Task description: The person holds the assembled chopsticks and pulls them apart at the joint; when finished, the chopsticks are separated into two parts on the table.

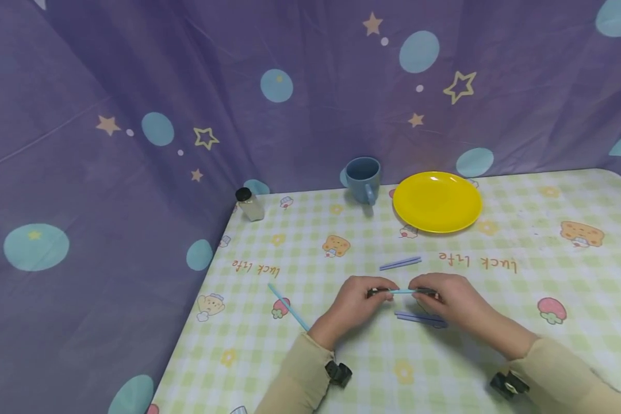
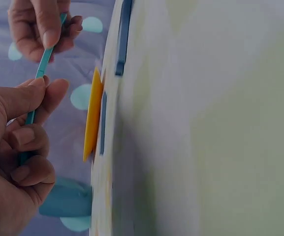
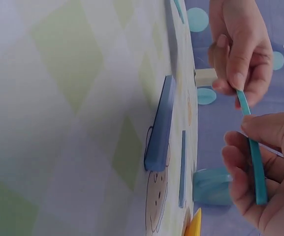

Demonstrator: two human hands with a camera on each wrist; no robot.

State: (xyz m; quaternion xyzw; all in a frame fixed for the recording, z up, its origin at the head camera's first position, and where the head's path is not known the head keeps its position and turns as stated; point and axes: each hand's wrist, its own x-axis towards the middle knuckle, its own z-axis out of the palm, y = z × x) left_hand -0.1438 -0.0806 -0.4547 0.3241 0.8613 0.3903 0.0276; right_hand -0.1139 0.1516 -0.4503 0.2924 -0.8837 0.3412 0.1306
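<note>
A thin teal stick (image 3: pixel 258 169) hangs above the table, held between both hands. My left hand (image 1: pixel 356 300) pinches one end with thumb and fingertips. On the other end, the thumb and fingers of my right hand (image 1: pixel 449 295) grip it, and the stick's tail runs across that palm in the right wrist view. Only a short light-blue length shows between the hands from above. Beneath the right hand lies a pair of blue-violet sticks (image 1: pixel 420 318), partly in shadow. A second similar pair (image 1: pixel 400 263) rests just beyond the hands. One light-blue stick (image 1: pixel 288 306) lies left of the left wrist.
At the back of the checked tablecloth (image 1: pixel 372 351) stand a blue mug (image 1: pixel 363 180) and a yellow plate (image 1: pixel 437 202). A small jar with a black lid (image 1: pixel 250 204) is in the far left corner. A purple patterned curtain (image 1: pixel 315 98) hangs behind.
</note>
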